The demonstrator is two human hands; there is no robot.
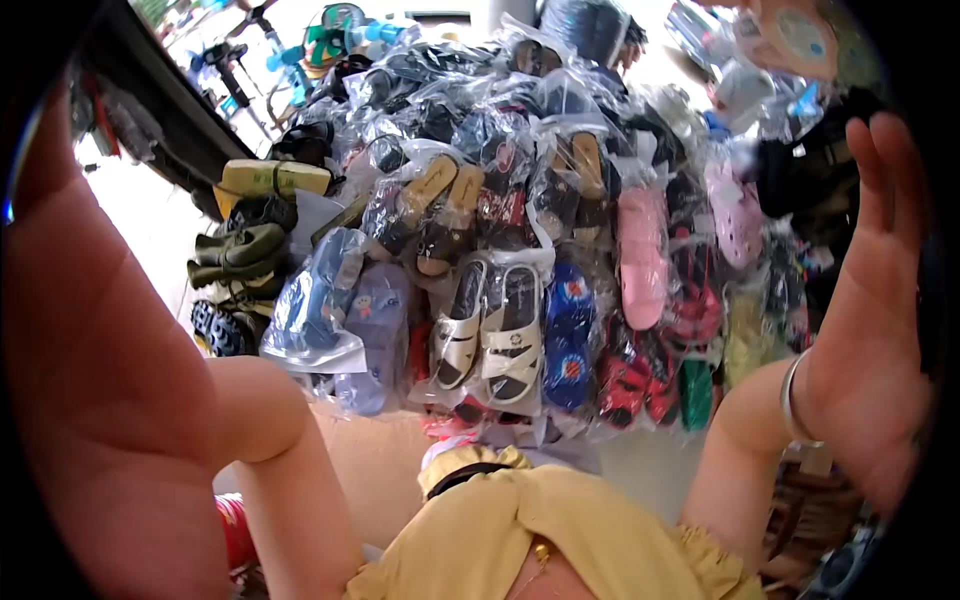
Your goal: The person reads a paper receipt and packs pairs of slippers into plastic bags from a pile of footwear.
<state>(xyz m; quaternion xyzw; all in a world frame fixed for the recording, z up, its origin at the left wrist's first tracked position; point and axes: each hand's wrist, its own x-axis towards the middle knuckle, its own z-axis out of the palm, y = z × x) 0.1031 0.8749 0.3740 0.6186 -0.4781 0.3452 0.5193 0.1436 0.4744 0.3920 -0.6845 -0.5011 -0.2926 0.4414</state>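
Note:
My left hand [105,390] is raised very near the camera at the left edge, its bare palm showing. The finger part in view stretches upward, and the tips are cut off by the dark border. On the right, my right hand [868,310] is also up, palm showing, fingers extended and nothing held. A silver bangle [790,400] circles that wrist. Between the hands lies a pile of footwear in clear plastic, with white sandals [512,340], blue slippers [569,350], a pink slipper [642,255] and a pink clog [735,215].
Olive shoes [240,250] and a yellow block-like item [272,180] are stacked at the left of the pile. Behind the far left side are bicycle-like objects. Another person's hand [790,35] shows at the top right. Brown footwear [812,510] lies low on the right.

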